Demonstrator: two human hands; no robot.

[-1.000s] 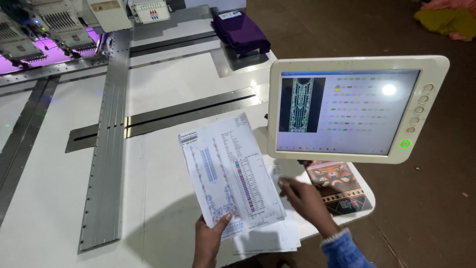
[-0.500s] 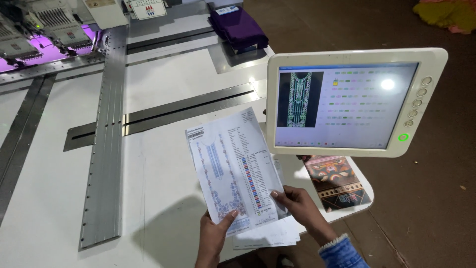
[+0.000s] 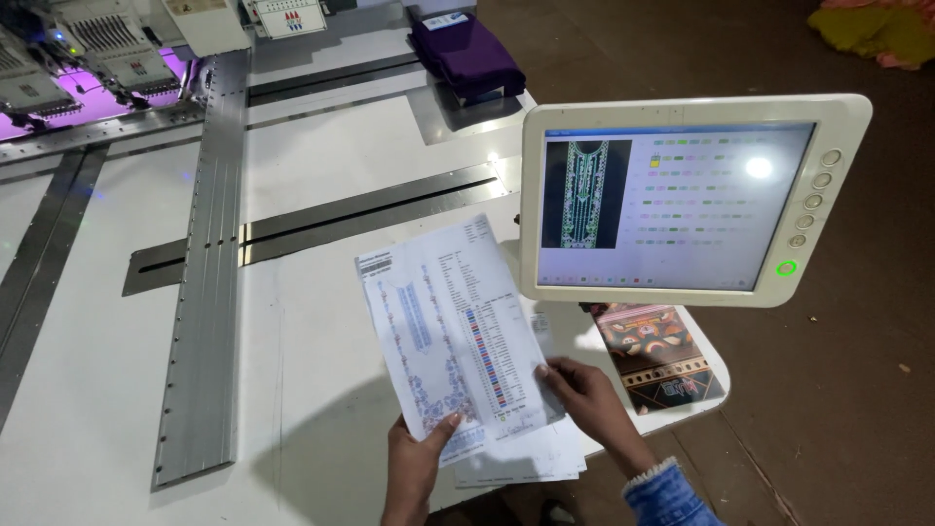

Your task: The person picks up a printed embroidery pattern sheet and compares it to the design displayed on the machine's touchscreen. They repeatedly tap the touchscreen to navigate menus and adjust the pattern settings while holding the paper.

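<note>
A printed paper sheet point(image 3: 450, 326) with a pattern drawing and columns of coloured marks is held up over the white table. My left hand point(image 3: 413, 463) grips its bottom edge with the thumb on top. My right hand point(image 3: 584, 392) pinches its lower right edge. More paper sheets point(image 3: 531, 458) lie under it on the table. Just right of the sheet stands a white control screen point(image 3: 682, 200) that shows a tall pattern and rows of coloured entries.
The white machine table point(image 3: 107, 370) carries long metal rails point(image 3: 209, 273). Embroidery heads point(image 3: 88, 49) with purple light stand at the far left. Folded purple cloth point(image 3: 466, 54) lies at the back. A patterned card point(image 3: 660, 356) lies under the screen. Brown floor is at right.
My right hand has moved left from near the patterned card onto the sheet's lower right edge. The sheet now sits a little higher and more upright in both hands.
</note>
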